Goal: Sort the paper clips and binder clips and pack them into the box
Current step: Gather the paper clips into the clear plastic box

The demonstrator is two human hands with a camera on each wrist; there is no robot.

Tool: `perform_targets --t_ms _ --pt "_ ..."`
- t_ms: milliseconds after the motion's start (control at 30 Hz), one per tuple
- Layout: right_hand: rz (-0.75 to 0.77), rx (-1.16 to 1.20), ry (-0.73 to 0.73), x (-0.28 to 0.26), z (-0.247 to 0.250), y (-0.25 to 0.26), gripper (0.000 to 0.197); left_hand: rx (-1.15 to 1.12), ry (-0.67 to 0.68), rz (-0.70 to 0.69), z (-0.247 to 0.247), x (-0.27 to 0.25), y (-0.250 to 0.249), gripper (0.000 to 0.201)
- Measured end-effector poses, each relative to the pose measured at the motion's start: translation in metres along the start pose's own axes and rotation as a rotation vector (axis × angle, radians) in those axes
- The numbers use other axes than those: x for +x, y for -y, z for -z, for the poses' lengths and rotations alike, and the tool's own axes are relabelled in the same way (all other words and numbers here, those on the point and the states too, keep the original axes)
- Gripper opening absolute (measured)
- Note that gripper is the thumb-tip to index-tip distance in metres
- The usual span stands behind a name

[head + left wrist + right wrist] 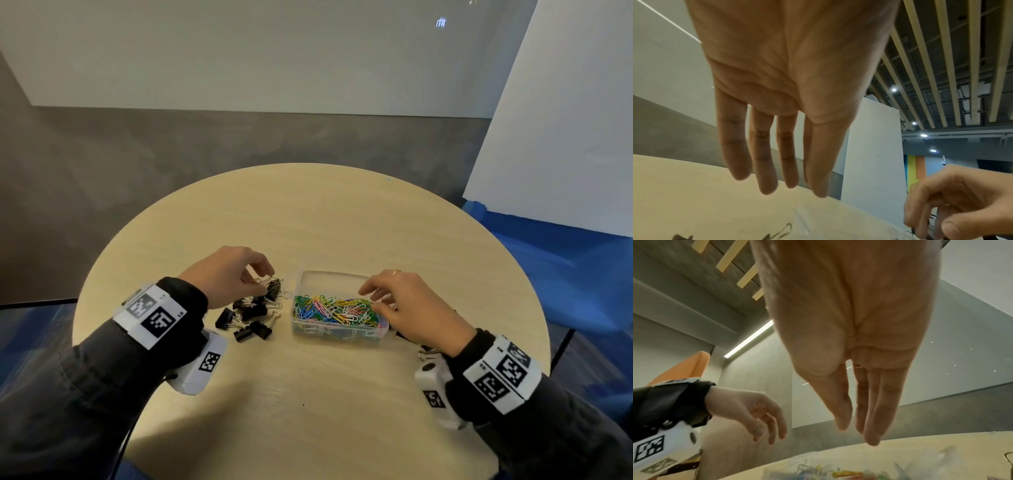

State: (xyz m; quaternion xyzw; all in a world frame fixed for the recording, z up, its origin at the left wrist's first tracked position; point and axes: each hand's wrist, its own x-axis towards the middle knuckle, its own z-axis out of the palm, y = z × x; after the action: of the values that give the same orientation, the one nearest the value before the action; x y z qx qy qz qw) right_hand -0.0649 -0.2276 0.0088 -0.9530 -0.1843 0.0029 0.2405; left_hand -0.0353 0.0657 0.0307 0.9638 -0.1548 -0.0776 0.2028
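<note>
The round table (308, 212) carries everything. On it the clear plastic box (334, 279) sits just right of centre, its near half heaped with coloured paper clips (334, 310) up to the rim, its far half bare. Just left of the box lies a loose pile of black binder clips (251, 313), their wire handles crossed over one another. The left hand (227, 274) hangs over the far end of that pile; the head view suggests its grip is pinching wire handles, though the left wrist view shows the fingers (764, 162) hanging fairly straight, so I cannot tell how firmly. The right hand (411, 305) rests over the box's right end with its fingers loosely spread above the paper clips, gripping nothing I can make out. The risk, as I judge it, is tangling: lifting one binder clip by a handle may drag its neighbours along and drop them short of the box or among the paper clips, spoiling the sort. The heaped paper clips could also spill over the low wall if nudged. Only the head view shows the pile and the box together; the right wrist view catches just a blurred strip of paper clips.
</note>
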Motion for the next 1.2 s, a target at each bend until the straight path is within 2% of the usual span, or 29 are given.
perform_targets --t_ms 67,167,267,333,467,633,733,833,900,967,1067,1200 --pt "0.023 -0.068 0.058 -0.007 -0.006 0.000 0.023 0.016 0.022 -0.067 -0.007 0.000 -0.006 0.021" --pt "0.082 -0.162 0.209 -0.013 -0.014 0.004 0.028 0.034 -0.004 -0.266 -0.027 0.000 -0.026 0.024" --pt "0.053 -0.180 0.234 -0.013 -0.017 0.004 0.034 0.061 0.070 -0.399 -0.055 -0.002 -0.043 0.036" --pt "0.042 -0.186 0.249 -0.014 -0.017 0.005 0.035 0.145 0.131 -0.362 -0.068 -0.004 -0.046 0.040" --pt "0.069 -0.172 0.248 -0.022 -0.015 0.007 0.028 0.274 0.144 -0.229 -0.065 -0.010 -0.048 0.027" --pt "0.081 -0.132 0.211 -0.025 -0.013 0.006 0.017 0.254 0.046 -0.337 -0.063 -0.011 -0.054 0.027" --pt "0.078 -0.128 0.183 -0.024 -0.005 0.000 0.026 0.240 0.138 -0.386 -0.069 -0.010 -0.052 0.034" --pt "0.098 -0.135 0.287 -0.025 0.001 -0.005 0.039 0.230 0.175 -0.372 -0.070 -0.008 -0.050 0.036" --pt "0.105 -0.146 0.330 -0.027 0.001 -0.005 0.037 0.156 0.121 -0.374 -0.067 -0.008 -0.051 0.033" --pt "0.105 -0.152 0.303 -0.028 0.000 -0.004 0.031 0.129 0.082 -0.384 -0.066 -0.009 -0.053 0.030" --pt "0.094 -0.151 0.268 -0.026 -0.003 -0.005 0.023 0.182 0.156 -0.375 -0.069 -0.012 -0.055 0.026" --pt "0.125 -0.152 0.339 -0.029 -0.006 -0.006 0.021 0.142 0.220 -0.376 -0.063 -0.014 -0.057 0.024"
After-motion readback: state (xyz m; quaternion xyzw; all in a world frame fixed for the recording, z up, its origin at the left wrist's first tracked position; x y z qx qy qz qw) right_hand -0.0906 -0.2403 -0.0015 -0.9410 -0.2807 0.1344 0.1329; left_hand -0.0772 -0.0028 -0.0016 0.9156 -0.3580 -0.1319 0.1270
